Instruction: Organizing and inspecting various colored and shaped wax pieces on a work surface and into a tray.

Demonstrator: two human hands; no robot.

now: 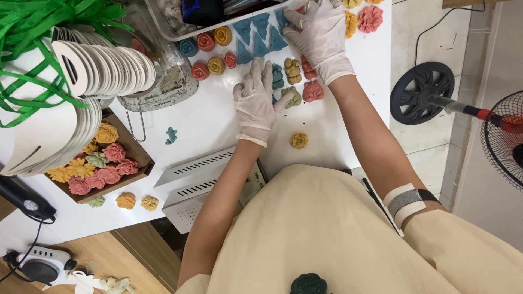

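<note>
small molded flower-shaped pieces (295,71) clustered on the white tabletop (212,122), olive-yellow, teal and pink ones lying flat side by side, touching, pink one (313,91) at the right edge, lone yellow piece (298,140) sat apart nearer the person

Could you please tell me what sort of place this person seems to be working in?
Probably a small handicraft workshop: moulded flower-shaped pieces lie in rows on a white table, a cardboard box holds more, and stacked white cut-outs sit alongside.
</note>
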